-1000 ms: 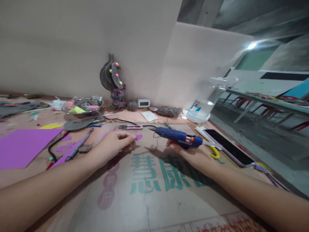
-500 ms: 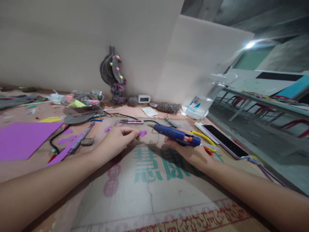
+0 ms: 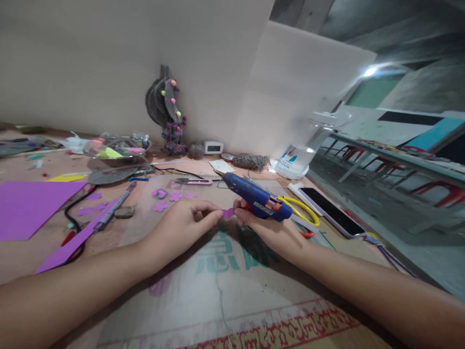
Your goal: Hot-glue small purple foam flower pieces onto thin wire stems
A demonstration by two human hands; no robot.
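Note:
Between the fingertips of both hands is a small purple paper flower [image 3: 228,213], partly hidden by the fingers. My left hand [image 3: 191,220] pinches its left side. The thumb and finger of my right hand [image 3: 267,230] meet its right side, while that same hand holds a blue glue gun [image 3: 254,196]. The gun's nozzle points up and to the left, away from the flower. Beyond my left hand, several cut purple flowers [image 3: 176,196] lie on the board, and a grey stone-like piece [image 3: 124,212] sits farther left.
Thread snips [image 3: 194,182] lie at the back of the board. Yellow-handled scissors [image 3: 303,211] and a phone [image 3: 332,212] are at right. Purple paper [image 3: 36,208] and a pen [image 3: 116,206] lie left. A bowl [image 3: 116,152], grey yarn [image 3: 250,162] and a plastic jug [image 3: 296,155] stand behind.
My hands have come together at the purple flower, which the left hand alone held before. The glue gun has shifted left with my right hand. More cut flowers show beyond my left hand.

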